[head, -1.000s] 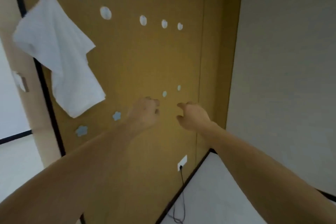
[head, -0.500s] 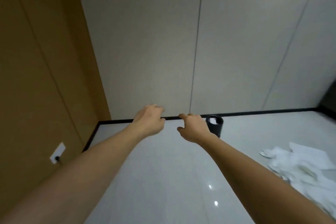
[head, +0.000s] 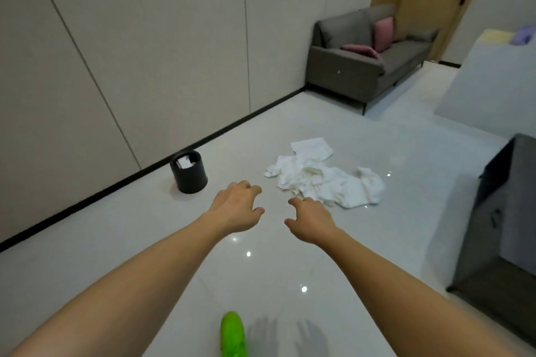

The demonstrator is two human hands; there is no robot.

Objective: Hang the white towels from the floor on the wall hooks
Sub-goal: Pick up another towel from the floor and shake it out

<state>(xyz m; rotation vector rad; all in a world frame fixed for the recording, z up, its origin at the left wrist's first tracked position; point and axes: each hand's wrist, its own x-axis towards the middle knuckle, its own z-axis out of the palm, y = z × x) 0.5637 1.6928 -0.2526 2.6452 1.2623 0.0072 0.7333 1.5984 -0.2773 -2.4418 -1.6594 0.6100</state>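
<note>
A crumpled heap of white towels (head: pixel 324 175) lies on the pale glossy floor (head: pixel 406 211), ahead and slightly right of centre. My left hand (head: pixel 236 206) and my right hand (head: pixel 310 222) are stretched out in front of me, both empty with fingers loosely curled and apart. The right hand's fingertips overlap the near edge of the heap in the view; whether they touch it I cannot tell. The wall hooks are out of sight.
A small black bin (head: pixel 189 171) stands by the grey panelled wall (head: pixel 145 52), left of the towels. A grey sofa (head: pixel 368 58) with pink cushions sits at the back. Dark furniture (head: pixel 499 226) borders the right. A green shoe (head: pixel 233 335) shows at the bottom.
The view has swung right, away from the brown hook wall with its hung towel, along the grey wall to the floor. The towel heap is now central. Both hands stay empty.
</note>
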